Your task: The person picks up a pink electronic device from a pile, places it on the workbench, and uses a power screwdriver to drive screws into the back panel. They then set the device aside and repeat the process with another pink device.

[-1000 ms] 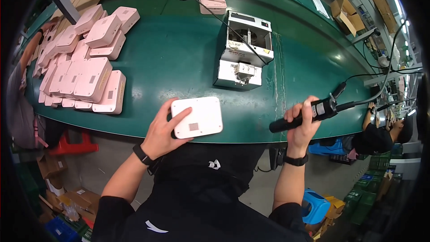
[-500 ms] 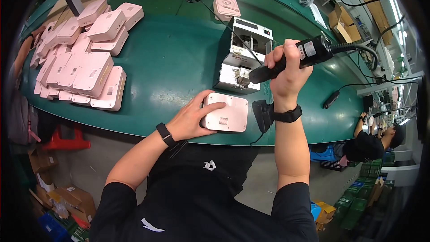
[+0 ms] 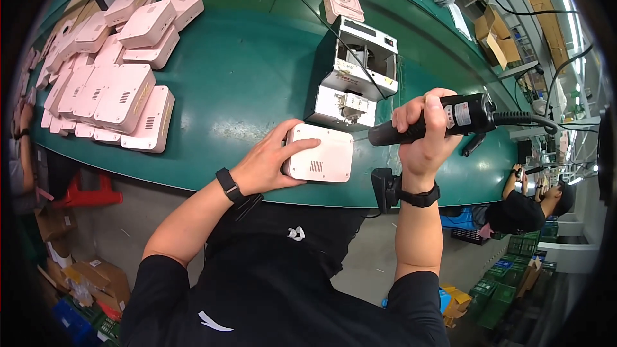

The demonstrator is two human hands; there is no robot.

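Note:
A pale pink plastic housing (image 3: 331, 159) with rounded corners lies at the front of the green bench, its vented face with small corner holes up. Wrapped round its left side, my left hand (image 3: 265, 162) is closed on it, index finger across the top. My right hand (image 3: 425, 133) grips a black corded electric screwdriver (image 3: 464, 114), held sideways with its nose pointing left. Its thin bit reaches toward the housing's upper right corner; I cannot tell whether they touch. Just beyond the housing stands a black-and-white screw feeder (image 3: 347, 104).
Many similar housings (image 3: 125, 96) are piled at the left. Another pink part (image 3: 344, 4) lies behind the feeder. A cable (image 3: 315, 13) crosses over the feeder. A black device (image 3: 384, 189) is strapped to my right wrist. A co-worker (image 3: 527, 205) sits at the right.
My right hand has brought the screwdriver down from beside the feeder, nearer the housing's right side. The left hand keeps its hold on the housing. The view has shifted slightly.

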